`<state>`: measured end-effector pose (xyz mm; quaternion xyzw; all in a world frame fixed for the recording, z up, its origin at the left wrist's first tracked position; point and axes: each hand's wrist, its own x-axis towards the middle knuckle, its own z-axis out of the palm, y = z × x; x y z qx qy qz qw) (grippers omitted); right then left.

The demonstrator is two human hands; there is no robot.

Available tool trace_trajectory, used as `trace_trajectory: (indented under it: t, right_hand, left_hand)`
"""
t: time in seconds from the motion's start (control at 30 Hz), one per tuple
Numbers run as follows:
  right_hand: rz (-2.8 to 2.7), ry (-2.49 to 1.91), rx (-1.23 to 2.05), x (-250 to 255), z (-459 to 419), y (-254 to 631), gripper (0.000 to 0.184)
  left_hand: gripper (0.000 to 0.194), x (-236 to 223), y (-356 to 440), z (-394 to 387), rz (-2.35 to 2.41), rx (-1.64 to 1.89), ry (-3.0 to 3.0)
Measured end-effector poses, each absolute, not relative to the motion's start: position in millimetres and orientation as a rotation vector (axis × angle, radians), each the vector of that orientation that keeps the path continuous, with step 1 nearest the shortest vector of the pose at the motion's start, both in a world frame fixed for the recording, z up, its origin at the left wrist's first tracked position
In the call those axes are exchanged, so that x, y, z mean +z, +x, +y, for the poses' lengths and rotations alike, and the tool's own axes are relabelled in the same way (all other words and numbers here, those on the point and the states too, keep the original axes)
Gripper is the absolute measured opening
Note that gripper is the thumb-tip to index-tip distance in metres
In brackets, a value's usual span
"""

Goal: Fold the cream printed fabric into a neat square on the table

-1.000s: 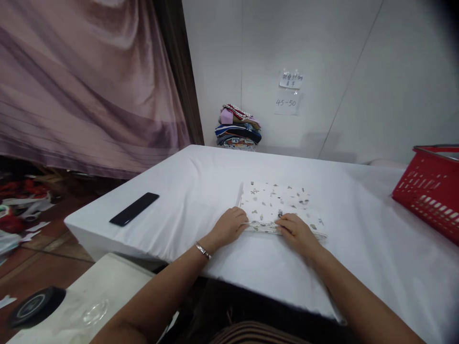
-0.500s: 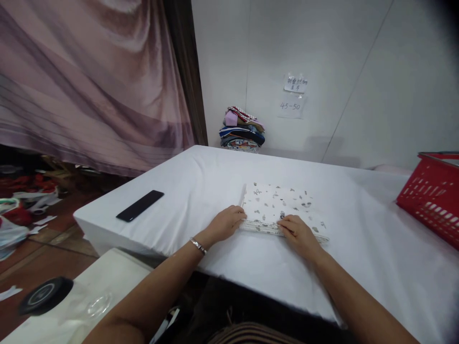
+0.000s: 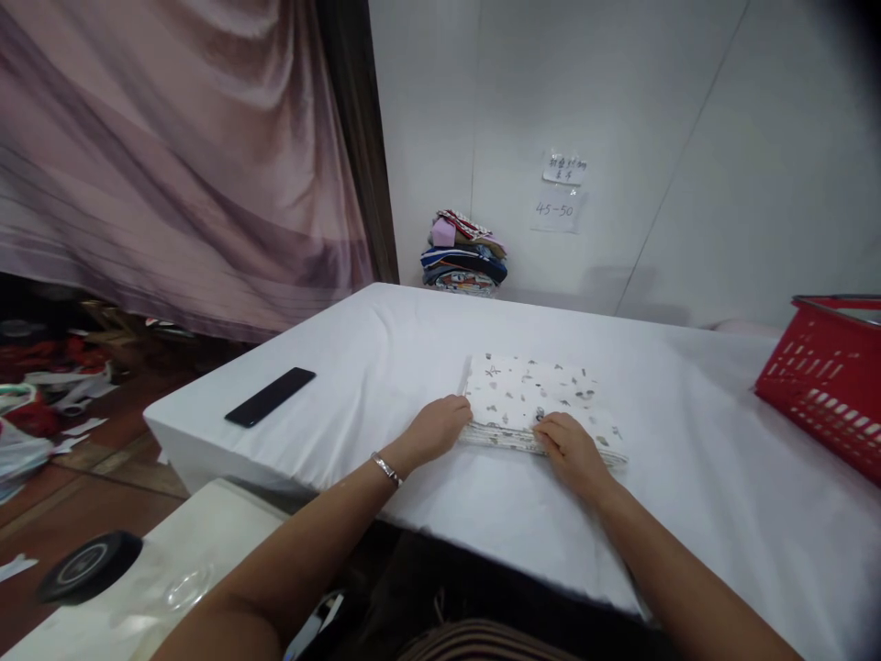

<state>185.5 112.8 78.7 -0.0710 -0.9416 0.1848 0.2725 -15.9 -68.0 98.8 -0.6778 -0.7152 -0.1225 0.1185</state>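
Observation:
A folded white cloth (image 3: 513, 390) with small grey and brown prints lies flat on the white-covered table (image 3: 427, 349). Its layers show along the near edge. My left hand (image 3: 440, 424) pinches the cloth's near left corner, and a silver bracelet circles that wrist. At the middle of the near edge, my right hand (image 3: 565, 445) has its thumb and fingers closed on the cloth. The fingertips of both hands are partly hidden against the fabric.
A black phone (image 3: 271, 397) lies on the table's left side. At the right edge stands a red plastic basket (image 3: 819, 386). A stack of folded fabrics (image 3: 464, 252) rests by the wall, beside paper signs (image 3: 556, 210). A pinkish curtain (image 3: 206, 165) hangs at the left.
Both hands keep their hold on the folded cloth, almost unmoved. The whole view has shifted very slightly.

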Motion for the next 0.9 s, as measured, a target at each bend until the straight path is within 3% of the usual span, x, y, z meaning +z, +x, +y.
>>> trace_trajectory:
  t: [0.5,0.67,0.8,0.9]
  right_hand:
    - [-2.577,-0.17,0.539,85,110,187,0.026]
    - [-2.576,-0.162,0.467,82,111,185,0.026]
    - [-2.571,-0.123,0.433,79,112,184,0.027]
    - [-2.581,-0.117,0.376,76,111,188,0.027]
  left_hand:
    - [0.024,97,-14,-80,-2.144,-0.645,-2.001]
    - [0.034,113,-7,-55,-2.138,-0.673,-1.917]
    - [0.021,116,-1,-27,-2.027,-0.805,-1.945]
    - [0.03,103,2,-19,-2.048,-0.675,-1.987]
